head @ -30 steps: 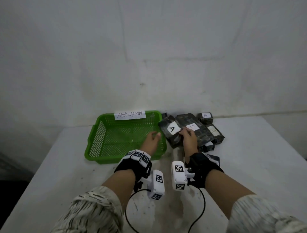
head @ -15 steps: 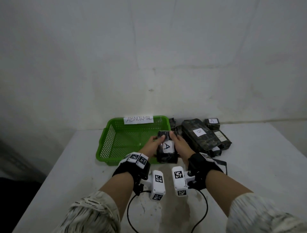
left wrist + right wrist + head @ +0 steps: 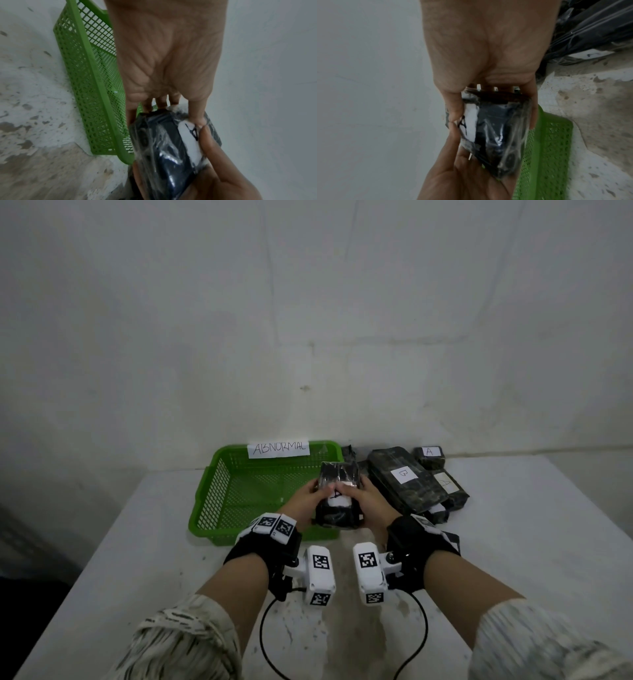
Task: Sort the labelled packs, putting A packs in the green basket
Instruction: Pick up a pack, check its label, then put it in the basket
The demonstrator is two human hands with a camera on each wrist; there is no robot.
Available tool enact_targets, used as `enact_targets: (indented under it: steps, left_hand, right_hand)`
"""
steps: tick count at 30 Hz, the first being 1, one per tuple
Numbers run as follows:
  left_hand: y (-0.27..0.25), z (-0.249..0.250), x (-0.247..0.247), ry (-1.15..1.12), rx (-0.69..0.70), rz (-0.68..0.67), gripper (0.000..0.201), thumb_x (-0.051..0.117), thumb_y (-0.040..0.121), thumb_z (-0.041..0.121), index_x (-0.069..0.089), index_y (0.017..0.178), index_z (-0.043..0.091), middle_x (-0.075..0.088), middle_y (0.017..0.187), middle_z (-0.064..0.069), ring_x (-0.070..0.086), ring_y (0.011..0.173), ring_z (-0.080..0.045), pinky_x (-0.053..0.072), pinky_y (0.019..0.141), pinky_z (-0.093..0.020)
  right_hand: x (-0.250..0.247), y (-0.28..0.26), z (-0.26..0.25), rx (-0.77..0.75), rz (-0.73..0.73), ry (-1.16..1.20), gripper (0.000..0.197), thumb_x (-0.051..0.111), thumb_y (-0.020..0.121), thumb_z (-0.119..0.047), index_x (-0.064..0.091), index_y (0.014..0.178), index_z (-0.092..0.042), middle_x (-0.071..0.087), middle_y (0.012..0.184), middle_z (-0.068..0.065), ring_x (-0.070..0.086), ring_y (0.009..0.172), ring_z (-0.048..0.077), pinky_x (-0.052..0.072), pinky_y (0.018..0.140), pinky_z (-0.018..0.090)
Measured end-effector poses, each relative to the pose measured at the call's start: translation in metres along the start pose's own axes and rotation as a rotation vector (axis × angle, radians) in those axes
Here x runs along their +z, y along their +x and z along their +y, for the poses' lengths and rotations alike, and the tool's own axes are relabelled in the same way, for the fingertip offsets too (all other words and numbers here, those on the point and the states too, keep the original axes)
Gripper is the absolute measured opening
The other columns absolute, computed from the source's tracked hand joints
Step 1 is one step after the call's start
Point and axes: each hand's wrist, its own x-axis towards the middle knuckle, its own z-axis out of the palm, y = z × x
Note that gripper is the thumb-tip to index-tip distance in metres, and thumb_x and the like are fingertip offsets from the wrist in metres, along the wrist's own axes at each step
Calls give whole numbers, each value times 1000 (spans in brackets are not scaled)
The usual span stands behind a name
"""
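Both hands hold one dark plastic-wrapped pack (image 3: 339, 494) with a white "A" label, lifted above the right front corner of the green basket (image 3: 219, 494). My left hand (image 3: 301, 499) grips its left side and my right hand (image 3: 363, 498) its right side, thumbs meeting on the label. The left wrist view shows the pack (image 3: 168, 146) pinched between both thumbs beside the basket rim (image 3: 96, 83). In the right wrist view the same pack (image 3: 494, 135) sits between the two palms. The basket holds nothing that I can see.
A paper sign reading "ABNORMAL" (image 3: 278, 449) hangs on the basket's far rim. Right of the basket lies a pile of dark packs: a long one labelled B (image 3: 404, 477), a small A pack (image 3: 429, 455) and another (image 3: 448, 487). The stained white table (image 3: 548, 542) ends at a wall.
My right hand pulled the A pack off the pile; the left hand left the basket rim and joined it. Both now hold it raised by the basket's right corner.
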Motion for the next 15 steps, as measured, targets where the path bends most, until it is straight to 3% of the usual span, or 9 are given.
enact_targets:
  steps: [2,4,6,9,12,15]
  left_hand:
    - [-2,-2,-5,31,-22,-31,38,49,96,20,44,133,11,57,113,-14,59,85,-21,54,66,-33]
    - [-3,-5,-9,53,-8,-36,39,48,96,20,44,133,11,55,116,-15,60,84,-21,54,64,-31]
    - [-3,-5,-10,36,10,-13,40,50,95,22,45,133,11,56,120,-17,61,85,-23,55,63,-30]
    - [-2,-5,-10,-4,11,33,43,53,94,23,45,134,13,56,125,-17,58,98,-30,53,76,-39]
    - [-1,-6,-9,-88,-21,8,47,54,92,11,43,137,10,55,128,-19,57,106,-32,51,87,-43]
    - [-1,-6,-5,-110,-11,-24,50,50,91,-3,41,138,9,52,129,-19,56,105,-31,50,88,-41]
  right_hand:
    - [0,2,2,14,5,35,24,61,92,-15,53,114,-19,66,110,7,65,94,20,54,86,40]
    - [-1,1,3,40,-26,36,34,63,90,-16,50,122,-18,65,117,9,65,101,24,53,89,44]
    - [-2,0,4,52,-61,-2,49,68,86,-9,46,128,-18,65,119,9,64,106,26,52,93,45]
    - [-2,0,6,53,-90,-31,66,68,79,7,41,135,-16,62,125,13,62,112,29,51,94,42]
    - [-6,3,5,48,-60,9,64,67,80,9,42,136,-10,62,124,15,62,110,30,54,90,41]
    - [-9,1,2,46,-47,30,60,65,82,8,43,134,-10,64,119,12,64,102,26,57,78,35]
